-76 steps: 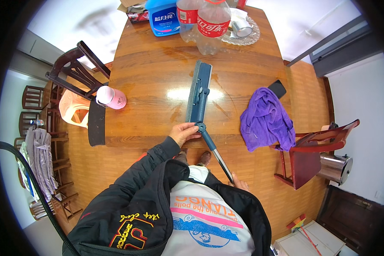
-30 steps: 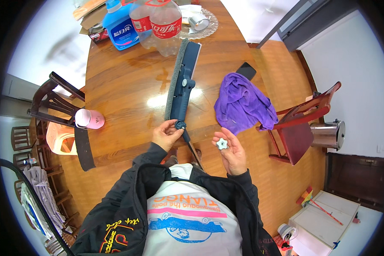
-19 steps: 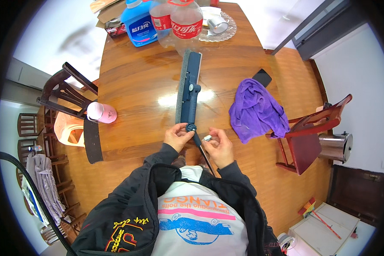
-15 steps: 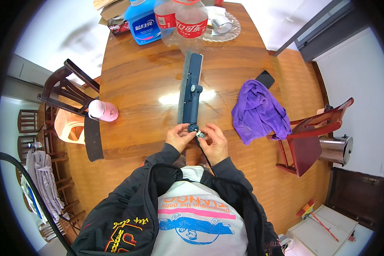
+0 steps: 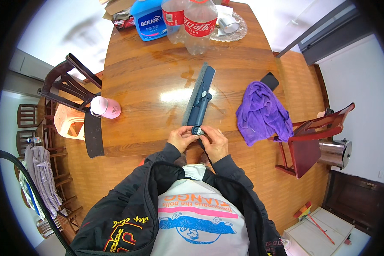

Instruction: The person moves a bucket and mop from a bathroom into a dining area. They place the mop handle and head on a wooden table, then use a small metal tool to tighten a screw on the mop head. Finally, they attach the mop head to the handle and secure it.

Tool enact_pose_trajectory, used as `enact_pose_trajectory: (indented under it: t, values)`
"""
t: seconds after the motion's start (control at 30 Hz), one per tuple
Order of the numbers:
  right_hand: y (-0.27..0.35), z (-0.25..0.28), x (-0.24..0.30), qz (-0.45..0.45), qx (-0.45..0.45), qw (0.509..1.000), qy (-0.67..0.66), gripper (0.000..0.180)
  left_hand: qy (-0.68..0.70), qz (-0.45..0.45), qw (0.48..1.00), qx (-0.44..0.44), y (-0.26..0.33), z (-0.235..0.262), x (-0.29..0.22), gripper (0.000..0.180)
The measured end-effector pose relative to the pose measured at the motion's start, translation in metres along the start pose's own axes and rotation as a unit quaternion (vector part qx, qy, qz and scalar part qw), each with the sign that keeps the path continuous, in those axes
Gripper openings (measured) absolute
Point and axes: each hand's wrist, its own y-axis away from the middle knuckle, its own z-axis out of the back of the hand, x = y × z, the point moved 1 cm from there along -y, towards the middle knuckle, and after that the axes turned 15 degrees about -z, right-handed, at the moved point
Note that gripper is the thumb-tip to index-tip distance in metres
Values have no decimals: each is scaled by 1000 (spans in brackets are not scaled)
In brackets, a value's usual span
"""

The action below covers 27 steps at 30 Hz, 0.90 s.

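A dark blue window squeegee head (image 5: 205, 96) with a grey foam strip along its left side lies on the wooden table, its top leaning to the right. At its near end my left hand (image 5: 179, 138) pinches the round joint from the left. My right hand (image 5: 215, 142) has its thumb and fingers closed on a small whitish piece (image 5: 198, 131), held up against that joint. How the piece sits there is partly hidden by my fingertips. A thin dark cord or strap runs down beneath my right hand.
A purple towel (image 5: 262, 114) and a black phone (image 5: 269, 80) lie at the right. A pink flask (image 5: 106, 107) stands at the left edge. Clear plastic bottles (image 5: 200, 40), a blue jug (image 5: 148, 23) and a glass plate (image 5: 242, 32) stand at the far side. Chairs flank the table.
The squeegee head has swung, its far end now leaning right and lying nearer me. The whitish piece has moved from beside the joint to against it.
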Motion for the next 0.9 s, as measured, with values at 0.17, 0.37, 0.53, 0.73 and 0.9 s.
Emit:
enact_pose_trajectory:
  t: [0.17, 0.37, 0.53, 0.73, 0.9]
  values:
    - [7, -5, -9, -79, 33, 995, -42, 27, 2, -7, 1000, 9, 2, 3, 5, 37]
    - [7, 0, -4, 7, -11, 1000, 21, 27, -7, -14, 1000, 16, 5, 4, 9, 39]
    - [10, 0, 0, -11, -3, 1000, 17, 26, -6, -3, 1000, -6, 8, 0, 15, 38]
    - [10, -3, -1, 19, -10, 999, 30, 26, -63, -31, 997, 14, 6, 3, 12, 36]
    - [6, -4, -2, -52, 24, 998, 27, 28, -54, -30, 998, 30, 9, 5, 12, 36]
